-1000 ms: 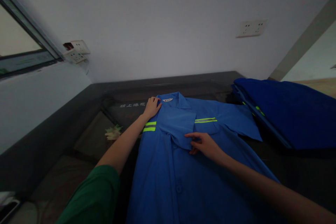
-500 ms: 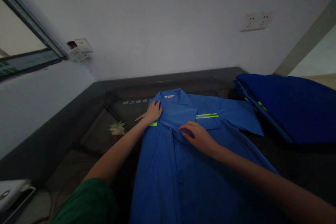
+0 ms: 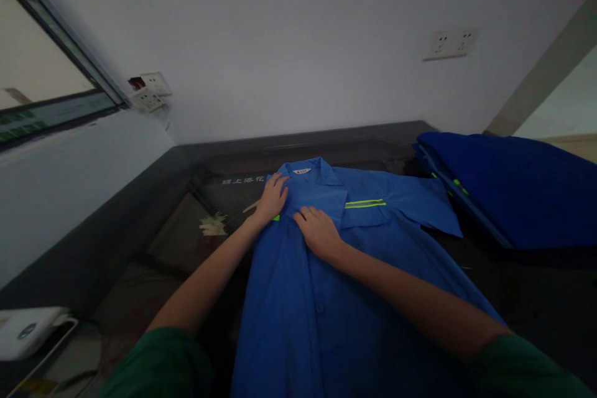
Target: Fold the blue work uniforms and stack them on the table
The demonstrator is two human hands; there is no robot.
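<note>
A blue short-sleeved work shirt (image 3: 289,298) lies front up on the dark table, its collar towards the wall. Its left-hand sleeve (image 3: 321,194) is folded inward across the chest, while the opposite sleeve (image 3: 426,202) stretches out to the right. A yellow-green reflective stripe (image 3: 366,204) crosses the chest. My left hand (image 3: 273,194) lies open and flat on the shirt's folded left edge, just below the collar. Resting on the folded sleeve near the button placket is my right hand (image 3: 319,230), palm down, fingers extended and slightly bent. Neither hand visibly grips cloth.
A pile of folded dark blue clothing (image 3: 522,189) lies on the right of the table (image 3: 298,140). At the lower left sits a white device (image 3: 30,333). Wall sockets (image 3: 450,43) are mounted above, and a window frame (image 3: 60,106) is at the left.
My right hand has moved left and come down onto the folded sleeve. My left hand stays near the collar. The view has shifted slightly.
</note>
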